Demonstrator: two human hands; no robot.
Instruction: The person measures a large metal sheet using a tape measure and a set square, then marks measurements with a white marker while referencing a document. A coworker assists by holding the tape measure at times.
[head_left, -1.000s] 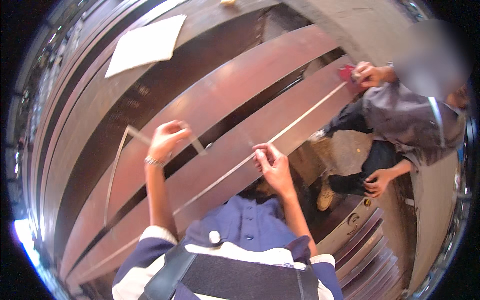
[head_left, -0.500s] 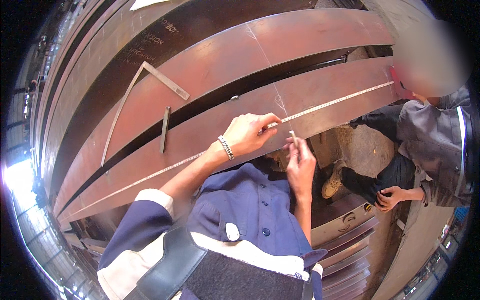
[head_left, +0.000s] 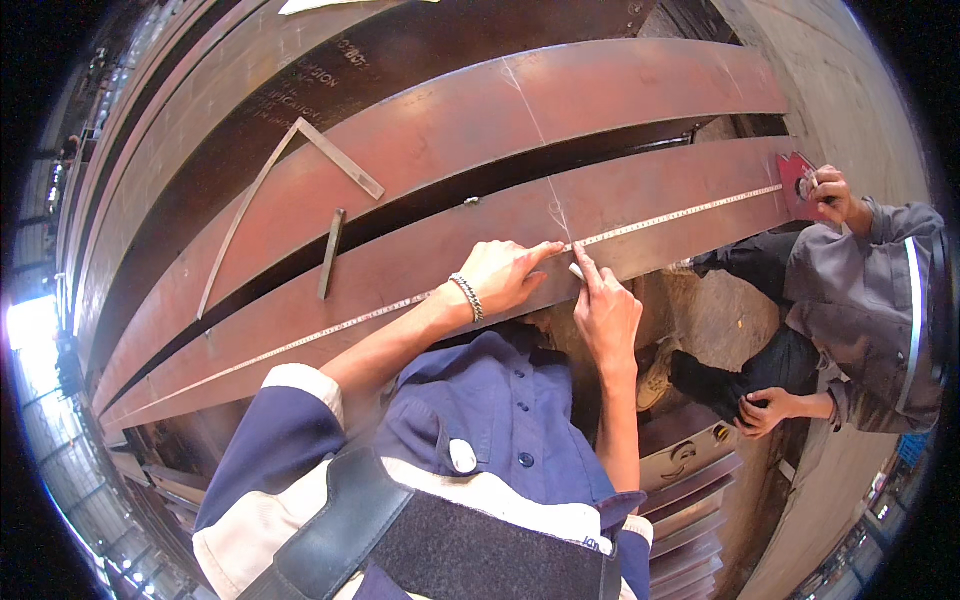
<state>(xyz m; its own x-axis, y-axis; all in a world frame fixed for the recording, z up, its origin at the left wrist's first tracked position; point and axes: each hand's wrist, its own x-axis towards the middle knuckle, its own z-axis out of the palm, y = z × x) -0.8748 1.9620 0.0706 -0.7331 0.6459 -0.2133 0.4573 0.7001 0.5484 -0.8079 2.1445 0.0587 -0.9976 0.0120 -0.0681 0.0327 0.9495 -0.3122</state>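
Pinning tape measure [head_left: 400,305] flat, left hand [head_left: 505,275]; right hand [head_left: 603,312] pinching chalk [head_left: 577,270] alongside; steel square [head_left: 262,185] beyond; co-worker's hand [head_left: 828,195] holding tape end.

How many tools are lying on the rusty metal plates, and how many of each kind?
Tape measure: 1
Metal try square: 1
Flat metal bar: 1
Piece of chalk: 1, in the right hand
Total: 4

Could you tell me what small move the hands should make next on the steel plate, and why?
Probably a short chalk stroke across the tape measure: the left hand pins it to the steel plate, and the right hand holds a white chalk at its edge.
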